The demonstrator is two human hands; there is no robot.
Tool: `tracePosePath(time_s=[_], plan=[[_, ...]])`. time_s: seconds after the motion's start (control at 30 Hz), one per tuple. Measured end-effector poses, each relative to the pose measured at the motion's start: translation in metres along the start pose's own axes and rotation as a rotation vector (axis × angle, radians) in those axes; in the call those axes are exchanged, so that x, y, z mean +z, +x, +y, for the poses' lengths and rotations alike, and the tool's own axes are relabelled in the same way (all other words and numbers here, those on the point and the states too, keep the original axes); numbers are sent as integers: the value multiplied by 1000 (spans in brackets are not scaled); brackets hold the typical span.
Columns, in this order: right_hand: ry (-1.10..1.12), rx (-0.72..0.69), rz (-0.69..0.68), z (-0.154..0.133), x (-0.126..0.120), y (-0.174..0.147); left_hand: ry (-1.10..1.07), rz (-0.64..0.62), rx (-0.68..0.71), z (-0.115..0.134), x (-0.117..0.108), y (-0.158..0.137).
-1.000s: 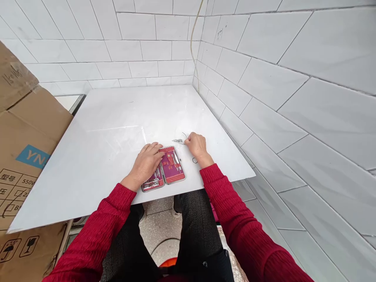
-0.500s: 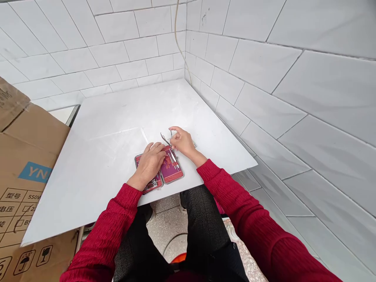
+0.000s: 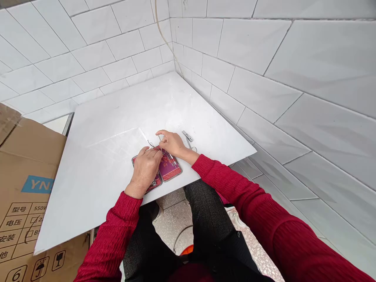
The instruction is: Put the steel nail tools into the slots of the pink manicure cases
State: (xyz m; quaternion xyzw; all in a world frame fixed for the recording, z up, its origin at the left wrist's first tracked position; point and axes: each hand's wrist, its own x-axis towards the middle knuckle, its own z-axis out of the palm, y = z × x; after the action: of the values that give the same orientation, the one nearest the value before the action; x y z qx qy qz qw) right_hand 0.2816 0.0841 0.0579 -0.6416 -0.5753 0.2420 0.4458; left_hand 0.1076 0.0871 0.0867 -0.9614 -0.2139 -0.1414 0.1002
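Note:
A manicure case with a red and purple lining lies unfolded near the table's front edge. My left hand covers much of its left half, fingers bent over the middle and upper part. My right hand is closed on metal nippers at the case's top edge. Their curved handles stick out past the fingers, while the jaws are hidden. Slim metal tools sit in the right half. Beyond my right wrist lie a nail clipper and small scissors, partly hidden by the wrist.
The white table board fits into a corner of tiled walls. A large cardboard box stands against its left side. A pale cable hangs down the corner. My legs are below the front edge.
My right hand has brought the nippers left and down to the case's top edge. My left fingers have shifted toward them. The clipper and scissors show more clearly, and the camera view has turned slightly.

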Motion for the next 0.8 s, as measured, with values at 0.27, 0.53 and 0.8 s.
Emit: tracePosePath(time_s=[0.27, 0.53, 0.8], plan=[[-55, -34, -27, 5, 1, -6, -12, 20, -28, 2, 3, 5], [-73, -76, -13, 13, 1, -9, -56, 132, -150, -6, 14, -10], [-246, -141, -28, 12, -1, -15, -126, 186, -259, -24, 31, -26]])
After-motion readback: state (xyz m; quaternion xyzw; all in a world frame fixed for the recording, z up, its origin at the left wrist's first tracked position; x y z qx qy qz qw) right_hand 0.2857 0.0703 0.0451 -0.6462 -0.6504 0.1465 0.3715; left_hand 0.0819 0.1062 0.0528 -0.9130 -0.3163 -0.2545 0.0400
